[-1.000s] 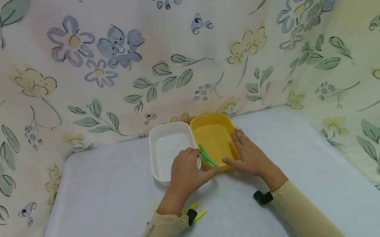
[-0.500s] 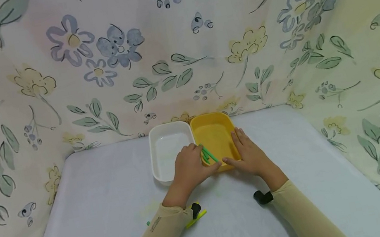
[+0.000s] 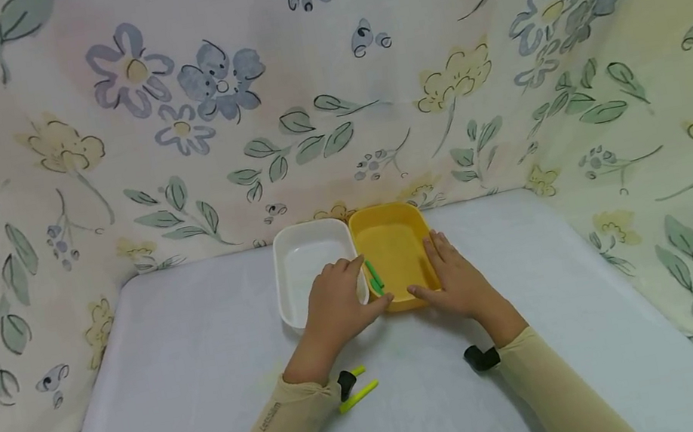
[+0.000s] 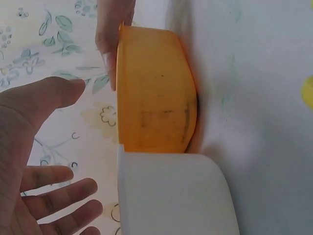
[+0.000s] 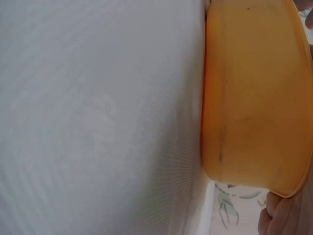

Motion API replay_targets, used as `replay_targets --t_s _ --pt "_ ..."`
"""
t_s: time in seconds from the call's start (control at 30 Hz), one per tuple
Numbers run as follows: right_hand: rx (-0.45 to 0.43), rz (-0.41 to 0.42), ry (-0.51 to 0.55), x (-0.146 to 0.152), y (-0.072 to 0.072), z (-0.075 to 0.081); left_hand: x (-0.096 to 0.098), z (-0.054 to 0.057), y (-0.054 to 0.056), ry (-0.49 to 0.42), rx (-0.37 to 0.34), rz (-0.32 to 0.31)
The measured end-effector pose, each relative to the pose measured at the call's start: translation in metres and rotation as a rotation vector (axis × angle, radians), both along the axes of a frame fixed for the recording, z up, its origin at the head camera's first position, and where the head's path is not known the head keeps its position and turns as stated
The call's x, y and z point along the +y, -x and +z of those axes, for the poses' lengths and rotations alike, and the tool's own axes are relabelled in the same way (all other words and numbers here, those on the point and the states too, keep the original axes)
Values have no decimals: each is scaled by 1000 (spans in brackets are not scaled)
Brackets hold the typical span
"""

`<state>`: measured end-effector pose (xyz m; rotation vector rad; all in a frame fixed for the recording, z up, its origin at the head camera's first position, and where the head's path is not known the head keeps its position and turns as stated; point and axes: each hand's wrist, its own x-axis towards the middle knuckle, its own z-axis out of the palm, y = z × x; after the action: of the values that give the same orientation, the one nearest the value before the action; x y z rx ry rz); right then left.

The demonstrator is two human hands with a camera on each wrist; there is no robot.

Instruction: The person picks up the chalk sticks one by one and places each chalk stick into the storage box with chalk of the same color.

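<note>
My left hand [image 3: 336, 303] hovers over the seam between a white tray [image 3: 298, 255] and a yellow tray [image 3: 395, 238]. Its thumb and fingers are spread with nothing between them, as the left wrist view also shows. Short green sticks [image 3: 373, 272] lie inside the yellow tray along its left wall, just beside that hand. At the yellow tray's right side rests my right hand [image 3: 466, 284], fingers extended along the rim and thumb toward the front edge. In the right wrist view, the fingertips [image 5: 274, 213] are at the corner of the rim.
Bright yellow sticks [image 3: 359, 396] lie on the white cloth [image 3: 206, 362] near my left wrist, partly hidden by it. Both trays stand side by side against the flowered backdrop [image 3: 327, 97]. Faint green smears mark the cloth in the left wrist view.
A green stick that my left fingers held at the yellow tray has been let go and lies in it. The left hand has drawn slightly back to the left. The right hand has stayed at the tray.
</note>
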<state>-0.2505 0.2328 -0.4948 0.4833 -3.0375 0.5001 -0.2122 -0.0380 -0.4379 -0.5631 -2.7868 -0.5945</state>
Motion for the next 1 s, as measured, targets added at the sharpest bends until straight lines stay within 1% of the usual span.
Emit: replay_targets --t_s 0.23,0.4,0.63,0.8,0.93,1.0 --pt "-6 -13 -3 -1 0 1 -14 -1 -7 -33 28 -3" --pt "-9 -8 -1 -1 0 2 -27 0 -15 -46 36 11" --pt "-23 -4 7 -1 -1 5 -45 -2 -26 -74 62 48" --pt "-28 -9 14 0 -2 5 -54 -3 -31 -94 66 65" --pt "-26 -12 13 -1 -2 3 -59 -4 -34 -86 63 90" --pt "-22 -11 16 -1 -1 2 -61 -4 -35 -85 72 97"
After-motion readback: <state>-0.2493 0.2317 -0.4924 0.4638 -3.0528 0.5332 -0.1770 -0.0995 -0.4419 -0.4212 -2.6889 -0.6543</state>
